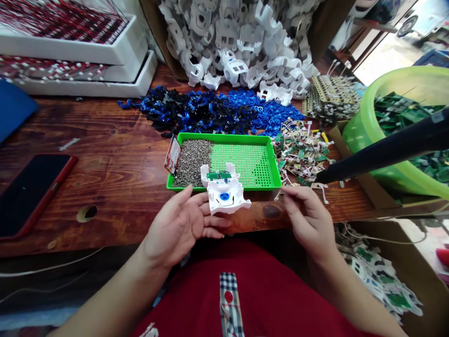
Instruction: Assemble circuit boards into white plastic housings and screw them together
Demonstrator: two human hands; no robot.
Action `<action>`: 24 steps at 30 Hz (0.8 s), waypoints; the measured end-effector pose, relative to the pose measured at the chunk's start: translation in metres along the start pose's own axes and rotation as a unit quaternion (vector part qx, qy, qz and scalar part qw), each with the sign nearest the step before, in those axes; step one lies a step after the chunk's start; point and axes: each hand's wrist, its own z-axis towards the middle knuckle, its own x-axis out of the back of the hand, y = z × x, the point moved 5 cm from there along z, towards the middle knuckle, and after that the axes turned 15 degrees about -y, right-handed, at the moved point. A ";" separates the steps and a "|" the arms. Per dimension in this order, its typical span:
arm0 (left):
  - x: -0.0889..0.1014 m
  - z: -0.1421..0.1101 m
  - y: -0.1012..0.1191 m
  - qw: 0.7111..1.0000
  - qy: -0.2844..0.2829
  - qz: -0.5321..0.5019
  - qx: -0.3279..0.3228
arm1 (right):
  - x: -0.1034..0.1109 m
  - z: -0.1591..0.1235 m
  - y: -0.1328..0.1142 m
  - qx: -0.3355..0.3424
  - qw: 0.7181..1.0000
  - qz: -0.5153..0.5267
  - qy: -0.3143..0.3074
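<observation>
Left fingers (216, 221) spread against white housing (235, 196), right fingers (297, 192) bunched, red-white card (172, 155) illegible

A white plastic shell (235, 199) with a green circuit board (218, 175) and round blue piece (225, 196) faces open-side up at the tray's (261, 188) near rim.

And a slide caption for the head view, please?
Left hand touching a white plastic housing with green circuit board, right hand beside the green tray of metal screws.
</observation>
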 end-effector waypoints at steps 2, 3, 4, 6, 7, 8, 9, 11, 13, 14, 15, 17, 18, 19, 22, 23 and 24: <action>0.001 -0.003 -0.001 1.000 0.010 -0.013 -0.020 | -0.007 0.000 -0.001 -0.012 0.997 0.074 -0.031; 0.003 -0.006 -0.002 0.999 0.023 -0.012 -0.031 | -0.011 0.000 -0.002 -0.018 0.992 0.111 -0.050; 0.005 -0.008 -0.005 0.999 0.037 -0.008 -0.038 | -0.015 0.000 -0.002 -0.024 0.987 0.145 -0.071; 0.007 -0.013 -0.015 0.998 0.059 0.019 -0.015 | -0.024 -0.002 -0.003 -0.036 0.970 0.210 -0.122; 0.007 -0.014 -0.022 0.997 0.060 0.045 0.014 | -0.029 -0.003 -0.004 -0.041 0.958 0.239 -0.151; 0.005 -0.016 -0.029 0.995 0.053 0.076 0.045 | -0.034 -0.005 -0.004 -0.047 0.945 0.266 -0.183; 0.003 -0.016 -0.034 0.991 0.041 0.110 0.068 | -0.039 -0.007 -0.006 -0.054 0.931 0.292 -0.213; -0.004 -0.014 -0.041 0.984 0.014 0.165 0.072 | -0.049 -0.012 -0.008 -0.067 0.903 0.333 -0.265; -0.011 -0.009 -0.042 0.982 -0.004 0.185 0.035 | -0.056 -0.015 -0.011 -0.075 0.881 0.361 -0.296; -0.014 -0.006 -0.042 0.982 -0.008 0.187 0.018 | -0.059 -0.017 -0.012 -0.076 0.875 0.370 -0.303; -0.016 -0.004 -0.042 0.981 -0.010 0.191 0.006 | -0.060 -0.018 -0.014 -0.075 0.872 0.376 -0.305; -0.016 0.000 -0.041 0.976 -0.001 0.216 -0.005 | -0.061 -0.019 -0.015 -0.074 0.874 0.375 -0.301; -0.015 0.000 -0.041 0.972 0.009 0.233 -0.008 | -0.060 -0.019 -0.016 -0.074 0.878 0.368 -0.297; -0.014 0.000 -0.040 0.968 0.023 0.250 -0.012 | -0.059 -0.020 -0.016 -0.074 0.884 0.357 -0.293; -0.010 -0.003 -0.037 0.958 0.061 0.278 -0.027 | -0.056 -0.020 -0.016 -0.073 0.901 0.317 -0.286; -0.010 -0.004 -0.036 0.957 0.068 0.281 -0.031 | -0.055 -0.020 -0.016 -0.066 0.912 0.290 -0.284; -0.009 -0.006 -0.035 0.955 0.074 0.284 -0.034 | -0.052 -0.019 -0.016 -0.054 0.926 0.251 -0.278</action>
